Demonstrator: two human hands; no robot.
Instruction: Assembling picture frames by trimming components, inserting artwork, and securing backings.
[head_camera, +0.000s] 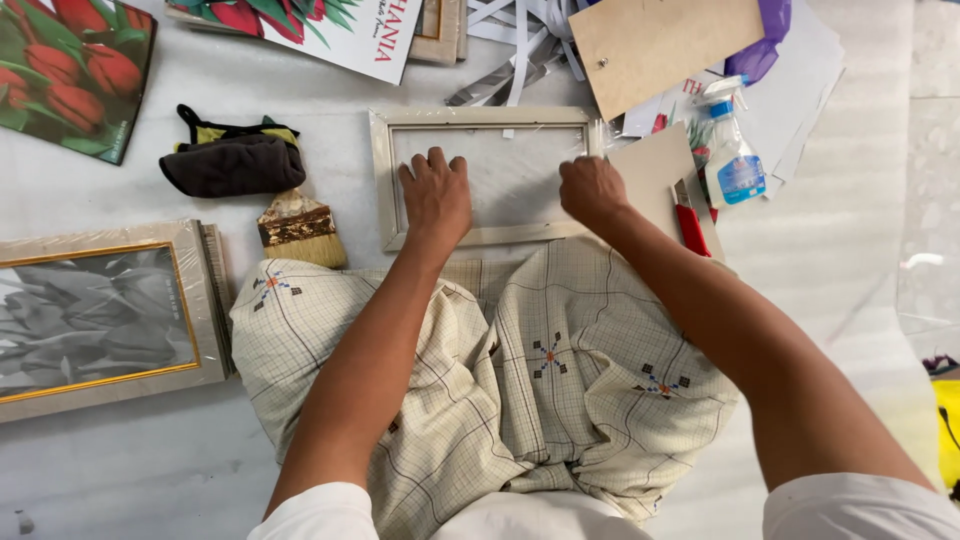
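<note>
The pale picture frame (480, 118) lies on the floor just beyond the knees. The left hand (436, 195) presses flat, fingers spread, on its glass; the right hand (590, 190) is curled at its right edge, and what it pinches is hidden. Uneven pressure could crack the pane. Right of the frame, a red tool (691, 228) is half-covered by grey board (655, 170)

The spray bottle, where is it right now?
In the head view the spray bottle lies on the floor right of the picture frame, just beyond the right hand, beside the grey board and red tool.
</note>
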